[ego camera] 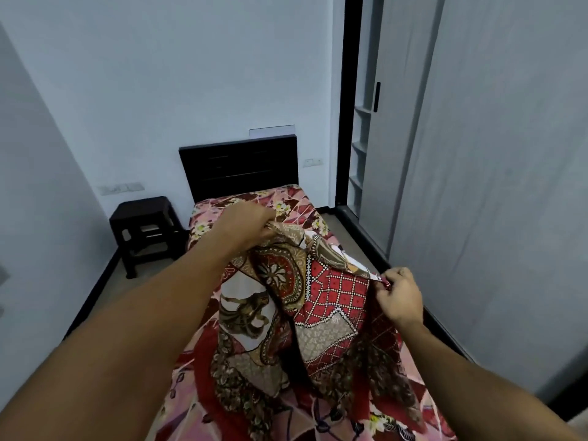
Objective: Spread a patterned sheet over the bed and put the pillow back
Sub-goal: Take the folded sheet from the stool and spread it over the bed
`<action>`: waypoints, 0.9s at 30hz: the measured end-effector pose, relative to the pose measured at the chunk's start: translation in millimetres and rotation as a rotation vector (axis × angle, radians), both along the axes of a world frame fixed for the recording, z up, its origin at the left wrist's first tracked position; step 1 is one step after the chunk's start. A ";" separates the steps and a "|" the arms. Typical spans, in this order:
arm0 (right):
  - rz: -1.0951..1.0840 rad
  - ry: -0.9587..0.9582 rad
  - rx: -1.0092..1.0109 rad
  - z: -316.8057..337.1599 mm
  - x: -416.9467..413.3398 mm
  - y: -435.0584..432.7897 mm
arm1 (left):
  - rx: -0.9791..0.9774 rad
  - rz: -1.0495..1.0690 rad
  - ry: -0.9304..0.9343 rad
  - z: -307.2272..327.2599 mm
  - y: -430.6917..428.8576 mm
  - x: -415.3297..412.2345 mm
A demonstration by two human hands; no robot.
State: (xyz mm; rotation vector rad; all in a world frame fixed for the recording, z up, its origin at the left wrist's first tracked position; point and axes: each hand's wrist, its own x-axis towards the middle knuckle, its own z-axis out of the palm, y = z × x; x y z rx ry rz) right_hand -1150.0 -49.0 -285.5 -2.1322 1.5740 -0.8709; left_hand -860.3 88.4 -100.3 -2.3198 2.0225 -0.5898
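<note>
We are in a small bedroom of a home. A single bed (299, 214) with a dark wooden headboard (238, 163) stands against the far wall, its mattress dressed in a pink floral cover (203, 218). Just beside it on the left sits a low dark stool (143, 230). Along the right side runs a tall pale wardrobe (493, 154) whose sliding door stands partly open, showing built-in shelves (361, 144). Switch plates (121, 188) are set into the plain painted walls, and dark skirting (95, 291) edges the floor (343, 230).

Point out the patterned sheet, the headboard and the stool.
patterned sheet (331, 291), head view, red checked panel.
headboard (241, 167), head view, middle of dark face.
stool (141, 206), head view, its top.
</note>
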 end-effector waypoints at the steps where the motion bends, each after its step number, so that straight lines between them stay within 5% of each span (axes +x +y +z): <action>1: -0.026 -0.072 0.048 2.6 4.6 -2.9 | 0.016 0.026 0.009 -2.1 2.1 4.4; 5: -0.243 -0.273 -0.036 43.5 21.5 -18.9 | 0.189 0.199 -0.117 -14.1 15.2 21.6; 8: -0.272 -0.311 -0.130 109.7 37.0 -39.7 | 0.128 0.368 -0.126 -13.9 16.8 23.2; 14: -0.412 -0.449 -0.336 259.7 26.6 -80.2 | -0.579 0.531 0.100 78.1 -0.8 37.2; 18: -0.273 -0.411 -0.661 315.6 16.8 -77.3 | -0.978 0.567 0.203 143.2 -2.2 44.8; 21: -0.150 -0.277 -0.760 311.7 10.9 -80.8 | -0.861 0.619 0.194 140.3 6.3 58.3; 27: -0.052 0.026 -0.470 225.7 23.6 -55.2 | -0.383 0.594 0.041 33.7 19.2 68.3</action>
